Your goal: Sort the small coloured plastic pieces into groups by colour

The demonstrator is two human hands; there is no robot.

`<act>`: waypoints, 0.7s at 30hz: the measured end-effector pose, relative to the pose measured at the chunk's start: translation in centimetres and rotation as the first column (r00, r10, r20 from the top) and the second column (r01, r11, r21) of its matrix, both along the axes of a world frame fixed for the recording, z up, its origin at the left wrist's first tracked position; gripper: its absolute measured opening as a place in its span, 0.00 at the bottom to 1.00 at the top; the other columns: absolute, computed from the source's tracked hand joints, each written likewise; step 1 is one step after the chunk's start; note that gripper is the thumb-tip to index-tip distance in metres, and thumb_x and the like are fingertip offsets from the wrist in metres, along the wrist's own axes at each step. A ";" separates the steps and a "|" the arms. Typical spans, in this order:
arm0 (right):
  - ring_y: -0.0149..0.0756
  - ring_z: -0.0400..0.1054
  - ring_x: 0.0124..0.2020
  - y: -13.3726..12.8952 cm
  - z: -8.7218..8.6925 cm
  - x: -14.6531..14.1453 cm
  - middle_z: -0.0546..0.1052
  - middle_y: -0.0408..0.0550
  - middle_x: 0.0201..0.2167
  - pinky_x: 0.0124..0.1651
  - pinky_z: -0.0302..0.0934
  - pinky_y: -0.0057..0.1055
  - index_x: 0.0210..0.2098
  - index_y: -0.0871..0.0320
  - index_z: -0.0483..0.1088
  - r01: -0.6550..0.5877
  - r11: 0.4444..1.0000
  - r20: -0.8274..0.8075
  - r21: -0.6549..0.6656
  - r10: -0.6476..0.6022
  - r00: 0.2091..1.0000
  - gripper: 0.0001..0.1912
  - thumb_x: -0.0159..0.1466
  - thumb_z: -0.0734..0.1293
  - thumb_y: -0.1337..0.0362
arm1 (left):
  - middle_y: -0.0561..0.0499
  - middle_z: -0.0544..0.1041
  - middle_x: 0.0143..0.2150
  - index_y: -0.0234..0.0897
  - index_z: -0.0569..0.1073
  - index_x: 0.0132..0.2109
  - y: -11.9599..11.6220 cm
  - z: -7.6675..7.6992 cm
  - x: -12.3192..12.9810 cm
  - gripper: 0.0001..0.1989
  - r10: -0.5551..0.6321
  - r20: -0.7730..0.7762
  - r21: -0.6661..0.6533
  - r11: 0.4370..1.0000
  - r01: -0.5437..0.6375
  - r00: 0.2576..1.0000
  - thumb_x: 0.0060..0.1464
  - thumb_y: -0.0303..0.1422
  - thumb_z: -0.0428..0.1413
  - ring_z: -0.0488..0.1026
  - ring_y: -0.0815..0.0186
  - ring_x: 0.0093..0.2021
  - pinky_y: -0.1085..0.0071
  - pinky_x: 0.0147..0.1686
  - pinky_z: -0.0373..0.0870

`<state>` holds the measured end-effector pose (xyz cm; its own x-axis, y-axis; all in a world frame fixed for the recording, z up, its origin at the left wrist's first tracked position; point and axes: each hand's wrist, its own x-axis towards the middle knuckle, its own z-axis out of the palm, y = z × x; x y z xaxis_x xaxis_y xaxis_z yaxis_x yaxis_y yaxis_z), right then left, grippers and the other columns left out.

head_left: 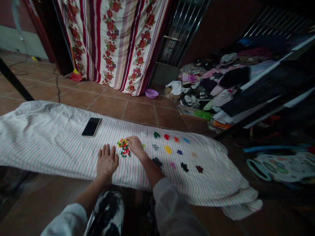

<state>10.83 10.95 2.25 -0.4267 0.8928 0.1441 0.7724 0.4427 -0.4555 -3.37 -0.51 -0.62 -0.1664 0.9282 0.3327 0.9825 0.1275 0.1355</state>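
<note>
A pile of small mixed pieces (125, 150) in green, red, yellow and orange lies on the striped cloth (61, 141). My left hand (107, 161) rests flat on the cloth just left of the pile, fingers spread and holding nothing. Over the pile's upper right edge is my right hand (135, 145), its fingers pressed together at the pieces; what they hold, if anything, is too small to make out. To its right lie several single-colour heaps, among them a dark green heap (157, 134), a yellow heap (168, 149), a red heap (166, 137) and a black heap (184, 167).
A phone (91, 127) lies on the cloth to the left. Beyond it are a floral curtain (110, 42), a purple basin (152, 93) and a red dustpan (76, 76) on the tiled floor. Clothes (209, 78) are heaped at the right.
</note>
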 end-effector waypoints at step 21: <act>0.34 0.65 0.43 -0.7 -0.5 -1.0 0.76 0.46 0.37 0.48 0.55 0.27 0.36 0.54 0.73 0.040 0.999 0.036 0.012 -0.041 0.999 0.09 0.65 0.60 0.65 | 0.35 0.65 0.62 0.33 0.66 0.59 0.0 -0.1 0.0 0.25 0.004 -0.016 0.005 1.000 -0.004 1.000 0.57 0.37 0.45 0.57 0.49 0.64 0.51 0.60 0.53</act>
